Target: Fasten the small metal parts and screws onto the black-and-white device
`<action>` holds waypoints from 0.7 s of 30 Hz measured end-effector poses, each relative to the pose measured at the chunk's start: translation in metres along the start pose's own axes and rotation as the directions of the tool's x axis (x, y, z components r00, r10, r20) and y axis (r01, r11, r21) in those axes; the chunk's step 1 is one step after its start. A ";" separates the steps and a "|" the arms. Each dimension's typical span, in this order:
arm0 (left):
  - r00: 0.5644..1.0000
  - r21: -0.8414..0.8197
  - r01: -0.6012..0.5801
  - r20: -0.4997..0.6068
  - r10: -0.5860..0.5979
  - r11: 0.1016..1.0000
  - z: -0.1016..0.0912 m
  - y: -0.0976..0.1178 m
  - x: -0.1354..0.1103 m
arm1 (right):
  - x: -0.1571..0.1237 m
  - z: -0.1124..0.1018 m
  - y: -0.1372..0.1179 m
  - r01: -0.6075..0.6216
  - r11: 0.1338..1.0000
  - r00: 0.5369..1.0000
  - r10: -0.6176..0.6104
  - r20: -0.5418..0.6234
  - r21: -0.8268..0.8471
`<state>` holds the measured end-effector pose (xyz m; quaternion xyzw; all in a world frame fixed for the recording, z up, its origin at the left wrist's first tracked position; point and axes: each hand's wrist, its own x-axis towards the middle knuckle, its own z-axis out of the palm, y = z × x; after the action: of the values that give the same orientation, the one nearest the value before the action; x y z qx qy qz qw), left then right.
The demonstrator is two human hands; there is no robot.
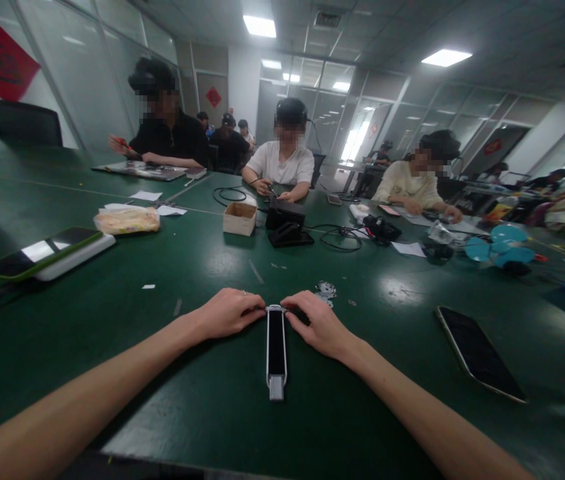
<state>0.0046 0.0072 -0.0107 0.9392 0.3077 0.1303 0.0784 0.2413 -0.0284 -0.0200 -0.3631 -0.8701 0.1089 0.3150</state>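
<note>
On the glossy green desk (202,413), the left hand (232,310), fingertips drawn together, seems to pinch one end of a small pale fitting (275,307) at the far end of a slim device (276,350), white-rimmed, smooth and dark-faced, its blocky end towards the person. The fitting is in place there, though whether fastened is too small to tell; the right hand (315,320) curls at its other end, grip unclear, and thin, greyish pieces (325,291) lie loose just beyond.

The green counter (162,413) carries a slim device (275,347) between left hand (232,312) and right hand (315,323), small metallic pieces (325,291) just beyond the latter, a phone (479,353) to its right.
</note>
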 end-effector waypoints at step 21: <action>0.999 0.020 0.034 0.001 -0.034 0.999 -0.003 0.004 -0.001 | 0.002 0.000 -0.002 -0.052 0.995 0.998 0.054 0.013 -0.089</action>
<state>0.0047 0.0037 -0.0068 0.9347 0.3248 0.1252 0.0714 0.2390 -0.0289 -0.0187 -0.3988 -0.8665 0.0813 0.2891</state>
